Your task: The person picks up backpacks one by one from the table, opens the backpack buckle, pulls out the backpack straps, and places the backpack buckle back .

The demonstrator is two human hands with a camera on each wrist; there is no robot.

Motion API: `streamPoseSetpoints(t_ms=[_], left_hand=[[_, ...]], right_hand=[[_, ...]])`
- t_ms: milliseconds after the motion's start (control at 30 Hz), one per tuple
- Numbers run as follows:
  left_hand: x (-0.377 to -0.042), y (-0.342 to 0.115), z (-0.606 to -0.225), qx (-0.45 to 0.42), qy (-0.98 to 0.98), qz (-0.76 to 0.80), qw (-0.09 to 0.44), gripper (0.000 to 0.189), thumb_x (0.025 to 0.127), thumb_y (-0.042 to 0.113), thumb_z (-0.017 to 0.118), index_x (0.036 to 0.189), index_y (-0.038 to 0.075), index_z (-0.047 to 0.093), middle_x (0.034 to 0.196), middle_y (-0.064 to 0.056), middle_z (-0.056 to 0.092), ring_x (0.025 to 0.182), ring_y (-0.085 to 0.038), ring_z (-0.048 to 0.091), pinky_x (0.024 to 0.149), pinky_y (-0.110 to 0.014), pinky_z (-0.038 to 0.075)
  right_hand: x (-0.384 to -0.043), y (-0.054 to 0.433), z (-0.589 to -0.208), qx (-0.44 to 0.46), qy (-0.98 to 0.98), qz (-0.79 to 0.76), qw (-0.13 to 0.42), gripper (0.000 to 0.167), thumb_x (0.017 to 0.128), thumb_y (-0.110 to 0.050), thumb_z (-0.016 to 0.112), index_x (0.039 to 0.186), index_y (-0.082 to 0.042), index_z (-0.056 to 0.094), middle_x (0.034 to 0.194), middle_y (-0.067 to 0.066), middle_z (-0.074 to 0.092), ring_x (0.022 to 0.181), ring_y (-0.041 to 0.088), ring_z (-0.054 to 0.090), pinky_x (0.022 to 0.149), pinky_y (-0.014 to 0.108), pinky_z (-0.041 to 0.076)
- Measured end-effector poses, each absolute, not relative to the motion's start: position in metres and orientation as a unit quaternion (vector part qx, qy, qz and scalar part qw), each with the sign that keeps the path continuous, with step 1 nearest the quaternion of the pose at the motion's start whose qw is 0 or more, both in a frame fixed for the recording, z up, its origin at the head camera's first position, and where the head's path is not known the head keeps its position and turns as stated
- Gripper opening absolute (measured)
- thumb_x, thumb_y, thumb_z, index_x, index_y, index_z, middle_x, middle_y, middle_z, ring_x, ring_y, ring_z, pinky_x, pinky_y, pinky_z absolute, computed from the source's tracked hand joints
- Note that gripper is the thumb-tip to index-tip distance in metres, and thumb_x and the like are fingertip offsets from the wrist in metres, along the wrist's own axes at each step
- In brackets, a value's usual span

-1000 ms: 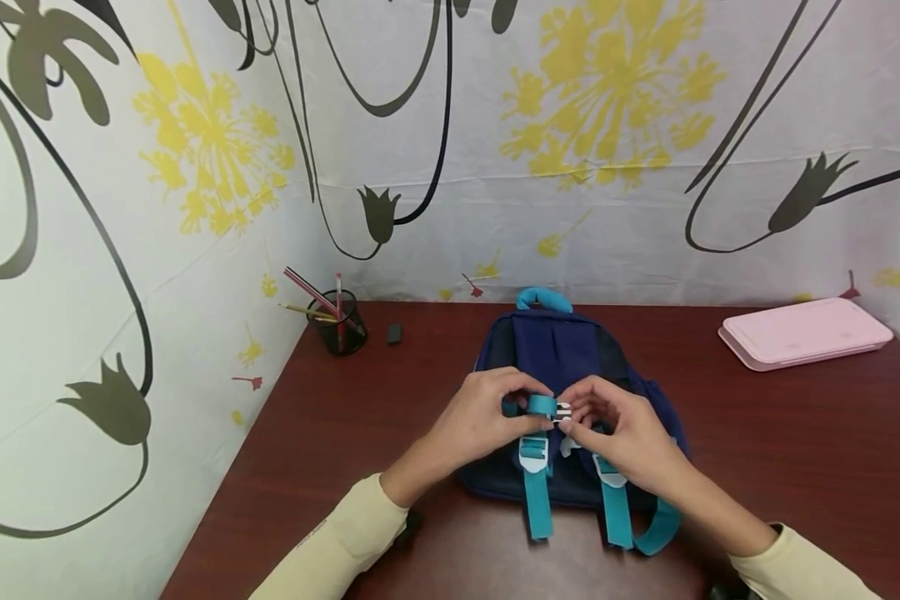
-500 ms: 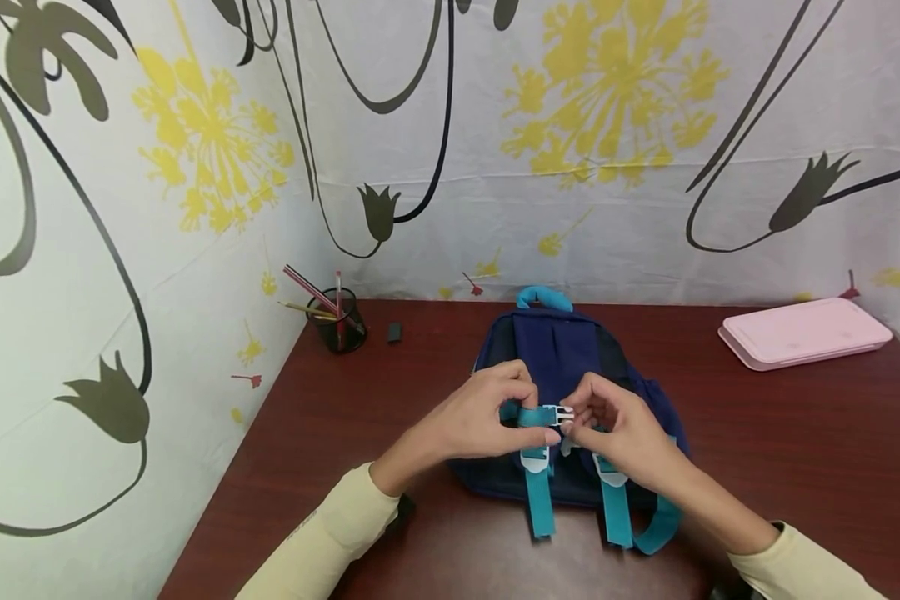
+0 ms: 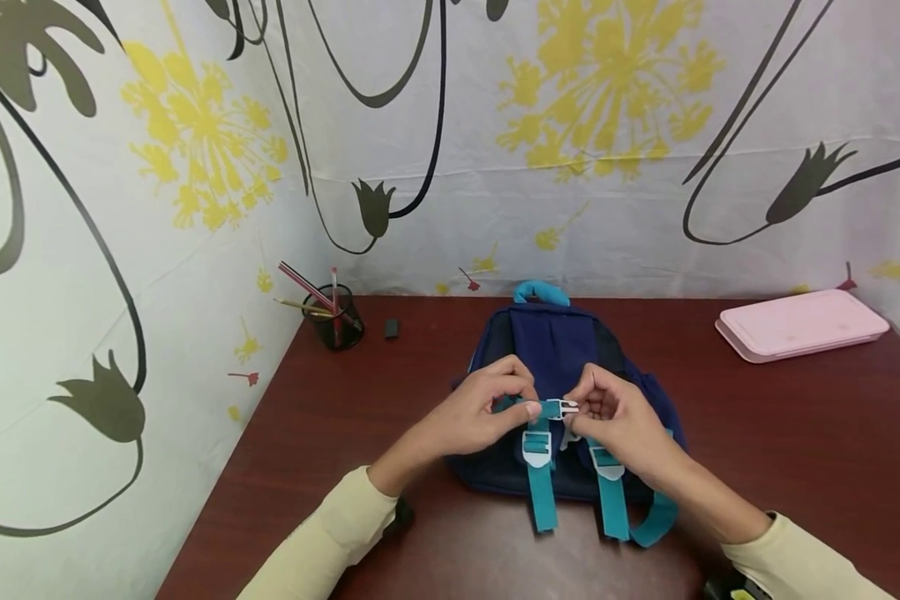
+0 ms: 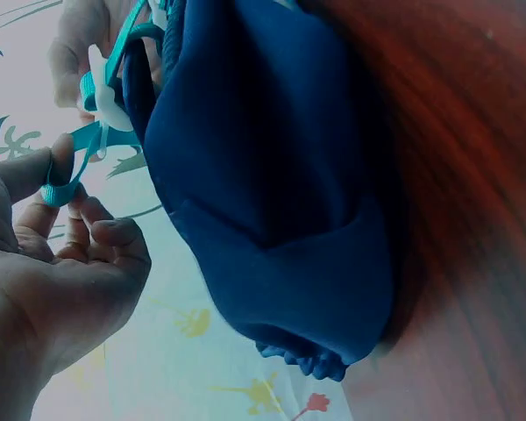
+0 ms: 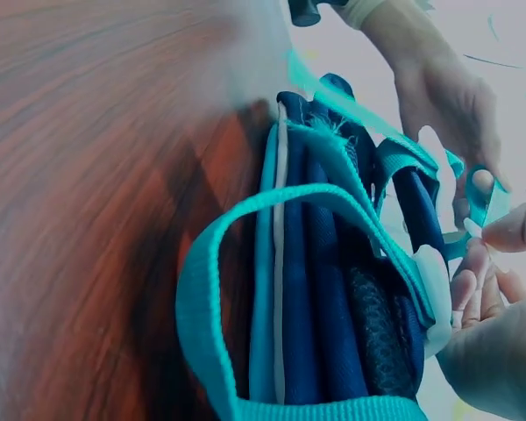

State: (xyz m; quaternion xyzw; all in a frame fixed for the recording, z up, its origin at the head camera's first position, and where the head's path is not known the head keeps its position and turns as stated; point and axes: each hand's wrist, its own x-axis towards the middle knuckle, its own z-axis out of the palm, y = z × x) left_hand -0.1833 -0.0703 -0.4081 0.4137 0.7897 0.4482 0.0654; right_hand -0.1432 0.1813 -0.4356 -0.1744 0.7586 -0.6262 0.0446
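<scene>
A navy backpack (image 3: 562,333) lies on the table with its straps facing up. In the head view, my left hand (image 3: 474,412) pinches a teal strap (image 3: 548,409) between thumb and fingers, just left of a white buckle (image 3: 561,409). My right hand (image 3: 621,421) pinches the buckle's pronged end, its other fingers curled below. The left wrist view shows the strap looped (image 4: 61,193) over the left fingers, beside the pack. Below the hands, two teal straps hang through white strap adjusters (image 3: 537,448). In the right wrist view, the right fingertips partly hide the buckle.
A black mesh pencil cup (image 3: 334,323) with pencils stands at the back left, a small dark block (image 3: 392,328) next to it. At the back right lies a pink case (image 3: 802,325). A patterned cloth wall (image 3: 450,150) borders the table (image 3: 330,400).
The left hand has slid left off the buckle, and its thumb has come up onto the strap beside it. The strap's raised loop has flattened. The right hand has kept its hold on the buckle.
</scene>
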Motion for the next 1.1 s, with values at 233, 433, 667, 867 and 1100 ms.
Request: streamPoseSetpoints(t_ms=[233, 433, 667, 867, 1100], left_hand=[[-0.184, -0.068, -0.415, 0.439, 0.777, 0.448, 0.053, 0.016, 0.109, 0.021, 0.061, 0.101, 0.014, 0.073, 0.111, 0.001, 0.055, 0.095, -0.008, 0.052, 0.08, -0.029, 0.049], [-0.181, -0.067, -0.416, 0.451, 0.795, 0.407, 0.013, 0.016, 0.109, 0.025, 0.06, 0.102, 0.018, 0.073, 0.111, 0.004, 0.055, 0.1, -0.008, 0.051, 0.083, -0.035, 0.053], [-0.183, -0.068, -0.419, 0.434, 0.79, 0.434, 0.021, 0.017, 0.109, 0.023, 0.06, 0.101, 0.016, 0.073, 0.11, 0.002, 0.055, 0.088, -0.006, 0.051, 0.074, -0.032, 0.052], [-0.186, -0.071, -0.42, 0.432, 0.772, 0.465, 0.042, 0.015, 0.109, 0.018, 0.061, 0.1, 0.015, 0.073, 0.113, 0.001, 0.056, 0.081, -0.008, 0.048, 0.071, -0.025, 0.045], [-0.189, -0.075, -0.424, 0.429, 0.754, 0.492, 0.07, 0.017, 0.11, 0.017, 0.059, 0.098, 0.015, 0.07, 0.119, 0.0, 0.056, 0.098, -0.01, 0.053, 0.083, -0.023, 0.049]], right_hand=[[-0.146, 0.184, -0.435, -0.162, 0.724, -0.666, 0.082, 0.012, 0.098, 0.005, 0.064, 0.101, 0.001, 0.053, 0.097, 0.003, 0.074, 0.075, 0.016, 0.067, 0.07, 0.029, 0.058], [-0.146, 0.183, -0.437, -0.166, 0.744, -0.643, 0.067, 0.008, 0.101, 0.0, 0.064, 0.101, -0.001, 0.056, 0.096, 0.008, 0.074, 0.077, 0.021, 0.069, 0.071, 0.032, 0.059], [-0.145, 0.185, -0.437, -0.221, 0.75, -0.622, 0.048, 0.004, 0.103, -0.002, 0.063, 0.106, -0.002, 0.06, 0.096, 0.014, 0.072, 0.079, 0.025, 0.07, 0.071, 0.033, 0.061], [-0.149, 0.191, -0.435, -0.233, 0.716, -0.655, 0.063, 0.009, 0.103, 0.001, 0.064, 0.108, 0.005, 0.058, 0.097, 0.009, 0.074, 0.082, 0.021, 0.073, 0.074, 0.033, 0.063], [-0.149, 0.191, -0.436, -0.224, 0.708, -0.666, 0.076, 0.011, 0.103, -0.001, 0.065, 0.108, 0.005, 0.056, 0.101, 0.008, 0.075, 0.084, 0.019, 0.074, 0.076, 0.034, 0.064]])
